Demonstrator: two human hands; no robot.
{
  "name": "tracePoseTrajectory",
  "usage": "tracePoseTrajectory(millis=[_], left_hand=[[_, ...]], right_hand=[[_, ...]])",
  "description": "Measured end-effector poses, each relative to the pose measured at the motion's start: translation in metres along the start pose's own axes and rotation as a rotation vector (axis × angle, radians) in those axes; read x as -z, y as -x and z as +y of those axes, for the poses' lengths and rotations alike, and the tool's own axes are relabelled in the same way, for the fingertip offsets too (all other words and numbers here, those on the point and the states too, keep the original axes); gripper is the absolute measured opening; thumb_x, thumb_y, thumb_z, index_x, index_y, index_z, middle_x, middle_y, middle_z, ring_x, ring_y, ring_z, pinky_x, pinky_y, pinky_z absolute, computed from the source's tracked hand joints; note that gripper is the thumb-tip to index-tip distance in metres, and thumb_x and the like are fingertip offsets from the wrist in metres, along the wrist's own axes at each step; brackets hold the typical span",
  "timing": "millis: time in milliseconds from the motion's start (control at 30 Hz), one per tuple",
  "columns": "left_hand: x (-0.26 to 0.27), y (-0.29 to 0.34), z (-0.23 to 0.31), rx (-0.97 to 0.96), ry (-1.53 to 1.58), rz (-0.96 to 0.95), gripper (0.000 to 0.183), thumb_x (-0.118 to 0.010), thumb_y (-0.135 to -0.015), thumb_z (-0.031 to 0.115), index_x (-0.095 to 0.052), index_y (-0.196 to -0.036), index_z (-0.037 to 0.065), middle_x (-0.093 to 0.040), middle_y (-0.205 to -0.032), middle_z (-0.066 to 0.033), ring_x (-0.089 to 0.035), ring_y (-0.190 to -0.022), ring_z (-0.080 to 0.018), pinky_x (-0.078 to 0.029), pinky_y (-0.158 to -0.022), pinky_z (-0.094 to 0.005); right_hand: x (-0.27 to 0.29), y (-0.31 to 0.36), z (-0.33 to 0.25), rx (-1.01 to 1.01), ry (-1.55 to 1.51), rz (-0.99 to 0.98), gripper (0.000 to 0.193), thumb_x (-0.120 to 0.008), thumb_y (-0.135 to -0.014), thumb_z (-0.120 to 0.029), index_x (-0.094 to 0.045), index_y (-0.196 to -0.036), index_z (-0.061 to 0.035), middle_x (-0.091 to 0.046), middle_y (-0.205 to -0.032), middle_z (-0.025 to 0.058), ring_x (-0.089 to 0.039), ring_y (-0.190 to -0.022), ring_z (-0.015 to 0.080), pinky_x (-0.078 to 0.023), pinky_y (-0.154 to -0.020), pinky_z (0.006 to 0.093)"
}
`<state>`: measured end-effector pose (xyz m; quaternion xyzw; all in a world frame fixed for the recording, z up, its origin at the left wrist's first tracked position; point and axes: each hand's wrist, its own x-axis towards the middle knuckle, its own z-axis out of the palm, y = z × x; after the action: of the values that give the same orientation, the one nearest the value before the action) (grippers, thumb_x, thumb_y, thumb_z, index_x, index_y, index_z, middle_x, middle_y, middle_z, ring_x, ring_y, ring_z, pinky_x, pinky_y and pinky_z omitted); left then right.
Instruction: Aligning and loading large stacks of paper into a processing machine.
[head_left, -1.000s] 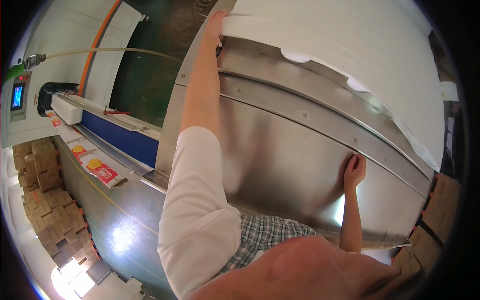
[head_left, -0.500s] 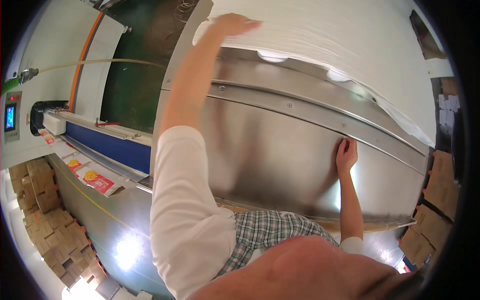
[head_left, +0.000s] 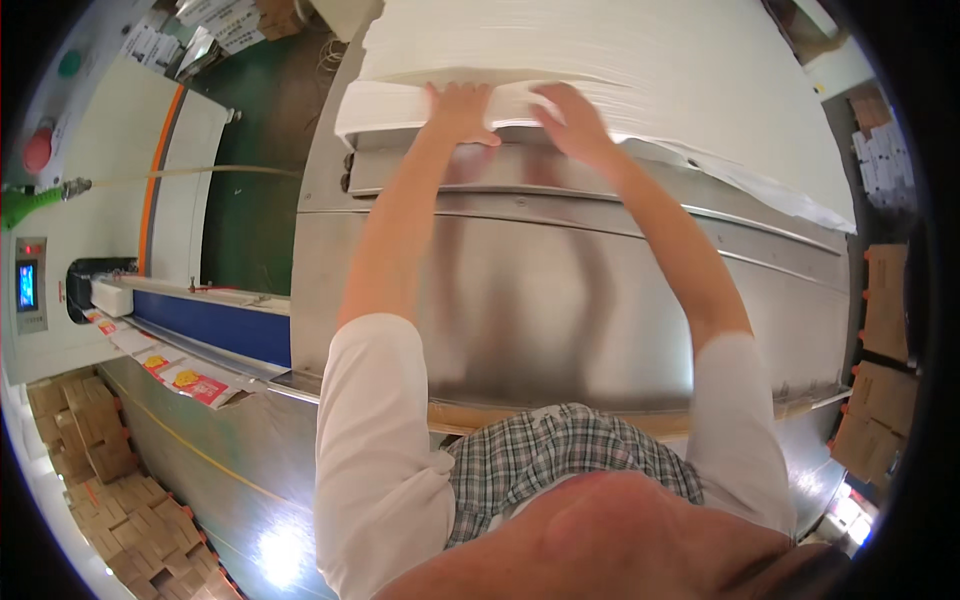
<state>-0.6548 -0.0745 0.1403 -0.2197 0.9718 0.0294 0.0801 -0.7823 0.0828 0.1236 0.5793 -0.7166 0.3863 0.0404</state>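
Observation:
Thin white sheets (head_left: 700, 75), layered and rippled, spread over the far part of a metal work table (head_left: 520, 300). My left hand (head_left: 460, 115) grips their near edge at the left, its fingers over the top and its thumb low at the front. Just to the right of it, my right hand (head_left: 575, 122) reaches the same edge, slightly blurred, with thumb and fingers apart. Under both hands the edge stands raised in a fold. Whether the right fingers pinch any sheet is hard to see.
A blue conveyor (head_left: 215, 325) comes in from a white machine (head_left: 95, 190) at the left. Flat red-and-white printed packaging (head_left: 195, 382) lies along it. Brown cartons (head_left: 130, 500) are stacked at the lower left, with more cartons (head_left: 885, 300) at the right.
My right hand has left the metal surface and reached up to the sheets' edge. The left hand has come down onto that edge. The view has shifted a little.

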Motion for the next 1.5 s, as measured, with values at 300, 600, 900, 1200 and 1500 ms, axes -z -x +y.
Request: tracePoseTrajectory(millis=[300,600,900,1200,1500], left_hand=[[0.007,-0.004,0.003,0.277,-0.146,-0.171,0.104,-0.078,-0.049,0.044,-0.026,-0.133,0.013,-0.033,-0.137,-0.0104,-0.033,-0.124,-0.0361,-0.023,-0.090,-0.0700],[-0.013,0.014,-0.060,0.519,-0.263,-0.307,0.106,-0.079,-0.046,0.022,-0.021,-0.134,0.013,-0.036,-0.132,-0.0121,-0.033,-0.123,-0.0337,-0.025,-0.096,-0.0626],[-0.023,0.036,-0.146,0.510,-0.218,-0.279,0.108,-0.083,-0.038,0.011,-0.025,-0.130,0.010,-0.044,-0.123,-0.0176,-0.036,-0.119,-0.0361,-0.034,-0.096,-0.0485],[-0.038,0.078,-0.160,0.458,-0.123,0.097,0.089,-0.080,-0.047,0.009,-0.037,-0.125,0.018,-0.041,-0.128,-0.0139,-0.031,-0.124,-0.0318,-0.027,-0.100,-0.0457],[-0.030,0.088,-0.166,0.396,-0.167,0.530,0.066,-0.072,-0.060,0.015,-0.044,-0.120,0.014,-0.039,-0.128,-0.0194,-0.034,-0.122,-0.0354,-0.027,-0.100,-0.0447]], right_hand=[[0.098,0.005,0.139,-0.477,0.514,-0.524,0.057,-0.035,-0.084,-0.058,-0.057,-0.106,-0.0103,-0.059,-0.105,0.0108,-0.051,-0.104,0.0281,-0.035,-0.086,0.0497],[0.287,0.097,0.251,-0.524,0.645,-0.684,0.077,-0.056,-0.068,-0.064,-0.040,-0.129,-0.0200,-0.047,-0.125,0.0082,-0.040,-0.118,0.0275,-0.030,-0.094,0.0518],[0.430,0.147,0.361,-0.632,1.086,-1.011,0.114,-0.084,-0.032,-0.018,-0.030,-0.132,-0.0222,-0.045,-0.126,0.0031,-0.040,-0.118,0.0330,-0.035,-0.094,0.0504],[0.484,0.210,0.404,0.120,-0.110,-0.313,0.078,-0.075,-0.052,-0.007,-0.045,-0.123,-0.0231,-0.042,-0.125,0.0087,-0.034,-0.120,0.0341,-0.027,-0.102,0.0469],[0.509,0.200,0.361,-0.760,1.087,-0.384,0.082,-0.076,-0.055,-0.016,-0.039,-0.127,-0.0234,-0.037,-0.131,0.0066,-0.035,-0.118,0.0336,-0.034,-0.097,0.0426]])
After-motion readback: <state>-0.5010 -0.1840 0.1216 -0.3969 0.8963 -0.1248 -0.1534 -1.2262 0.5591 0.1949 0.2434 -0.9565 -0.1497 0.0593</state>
